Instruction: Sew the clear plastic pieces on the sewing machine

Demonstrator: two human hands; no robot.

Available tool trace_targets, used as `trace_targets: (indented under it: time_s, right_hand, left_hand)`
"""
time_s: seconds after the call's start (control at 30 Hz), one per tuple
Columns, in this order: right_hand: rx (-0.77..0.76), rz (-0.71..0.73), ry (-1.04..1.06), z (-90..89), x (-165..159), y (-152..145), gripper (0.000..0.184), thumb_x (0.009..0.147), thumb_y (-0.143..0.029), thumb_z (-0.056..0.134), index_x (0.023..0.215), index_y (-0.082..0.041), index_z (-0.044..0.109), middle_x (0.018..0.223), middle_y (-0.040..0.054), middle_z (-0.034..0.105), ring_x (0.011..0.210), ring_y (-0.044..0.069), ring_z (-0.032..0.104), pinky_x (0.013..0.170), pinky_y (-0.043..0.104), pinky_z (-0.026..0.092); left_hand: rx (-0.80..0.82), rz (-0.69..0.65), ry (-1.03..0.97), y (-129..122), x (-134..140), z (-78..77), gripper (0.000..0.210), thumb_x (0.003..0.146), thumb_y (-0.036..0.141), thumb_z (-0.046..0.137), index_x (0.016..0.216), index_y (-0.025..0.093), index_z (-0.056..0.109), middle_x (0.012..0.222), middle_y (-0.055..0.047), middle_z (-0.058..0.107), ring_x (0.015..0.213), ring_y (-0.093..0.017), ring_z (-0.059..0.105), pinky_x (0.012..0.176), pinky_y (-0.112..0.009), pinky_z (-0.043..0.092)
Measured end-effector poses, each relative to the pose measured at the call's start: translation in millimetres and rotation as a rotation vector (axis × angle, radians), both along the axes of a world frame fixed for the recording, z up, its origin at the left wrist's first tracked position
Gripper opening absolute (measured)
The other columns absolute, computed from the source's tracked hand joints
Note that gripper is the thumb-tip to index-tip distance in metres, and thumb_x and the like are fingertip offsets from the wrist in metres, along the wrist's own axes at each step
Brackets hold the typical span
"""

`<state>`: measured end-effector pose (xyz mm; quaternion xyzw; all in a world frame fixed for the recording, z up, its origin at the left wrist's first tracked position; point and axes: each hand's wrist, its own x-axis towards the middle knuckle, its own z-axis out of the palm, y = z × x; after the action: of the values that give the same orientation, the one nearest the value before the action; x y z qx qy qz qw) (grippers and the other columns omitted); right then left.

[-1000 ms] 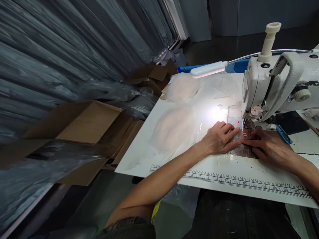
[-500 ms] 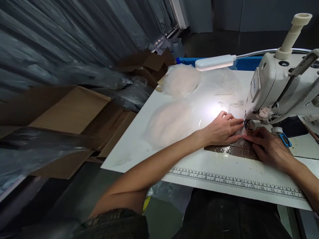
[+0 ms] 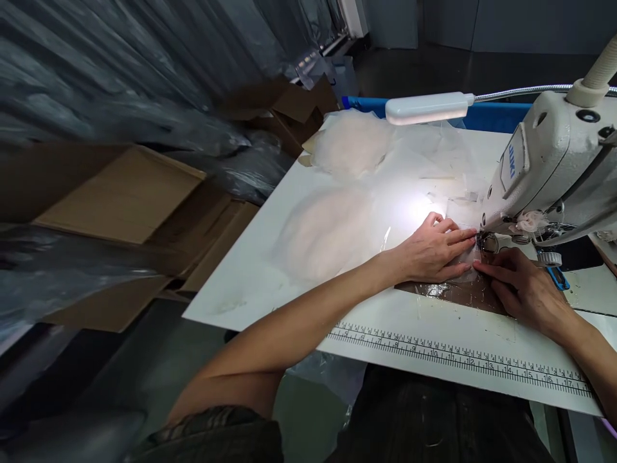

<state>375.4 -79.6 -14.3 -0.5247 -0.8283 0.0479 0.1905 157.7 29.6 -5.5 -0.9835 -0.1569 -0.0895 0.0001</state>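
Beside the presser foot (image 3: pixel 488 242) of a white sewing machine (image 3: pixel 535 145), my left hand (image 3: pixel 431 251) lies flat, fingers stretched over a small piece of sheer pale fabric (image 3: pixel 468 275). On the other side of the foot is my right hand (image 3: pixel 527 286). Its index fingertip touches the fabric's near right edge, with the thumb apart below and the other fingers partly bent and hidden. A brown, shiny taped patch (image 3: pixel 448 296) lies under and in front of both hands. The needle itself is too small to make out.
Two rounded piles of pale sheer pieces (image 3: pixel 328 235) lie left on the white table (image 3: pixel 250 289). A lamp (image 3: pixel 427 108) shines over them. A printed ruler (image 3: pixel 457 354) runs along the front edge. Blue snips (image 3: pixel 559 278) lie right. Cardboard boxes (image 3: pixel 120 193) stand left.
The view has shifted slightly, so the machine head appears larger and further right. Both hands keep nearly the same place on the fabric by the presser foot.
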Motion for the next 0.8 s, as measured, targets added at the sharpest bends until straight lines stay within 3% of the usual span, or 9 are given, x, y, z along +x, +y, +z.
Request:
trace_targets:
  time_s: [0.27, 0.47, 0.67, 0.8]
  right_hand:
    - [0.017, 0.022, 0.035, -0.7, 0.7, 1.0, 0.036, 0.091, -0.018, 0.047, 0.115, -0.024, 0.073, 0.102, 0.0088, 0.065, 0.068, 0.014, 0.062, 0.061, 0.029, 0.056]
    - [0.014, -0.010, 0.019, 2.4, -1.8, 0.5, 0.036, 0.090, -0.017, 0.047, 0.113, -0.024, 0.074, 0.100, 0.0089, 0.066, 0.068, 0.016, 0.063, 0.062, 0.031, 0.056]
    - [0.011, -0.015, 0.029, 2.7, -2.8, -0.1, 0.038, 0.091, -0.019, 0.045, 0.115, -0.023, 0.074, 0.096, 0.0095, 0.064, 0.076, 0.019, 0.065, 0.067, 0.033, 0.056]
    - [-0.004, -0.048, 0.051, 0.1, -1.9, -0.8, 0.038, 0.091, -0.020, 0.045, 0.117, -0.024, 0.073, 0.098, 0.0096, 0.063, 0.076, 0.019, 0.064, 0.068, 0.034, 0.056]
  left_hand:
    - [0.003, 0.030, -0.067, -4.1, 2.0, -7.2, 0.048, 0.103, 0.044, 0.033, 0.132, 0.015, 0.057, 0.142, -0.012, 0.055, 0.111, -0.028, 0.054, 0.087, -0.045, 0.037]
    - [0.076, 0.009, -0.148, -2.6, -3.7, -5.6, 0.044, 0.102, 0.044, 0.038, 0.128, 0.016, 0.058, 0.139, -0.015, 0.056, 0.117, -0.030, 0.052, 0.095, -0.048, 0.037]
    - [0.108, -0.299, -0.214, 1.0, -8.0, 0.3, 0.027, 0.099, 0.025, 0.043, 0.093, 0.017, 0.068, 0.101, -0.006, 0.072, 0.083, -0.016, 0.060, 0.077, -0.033, 0.042]
    - [0.089, -0.369, -0.173, -2.4, -4.6, -2.5, 0.023, 0.096, 0.025, 0.046, 0.096, 0.018, 0.068, 0.101, -0.006, 0.072, 0.082, -0.017, 0.062, 0.075, -0.034, 0.043]
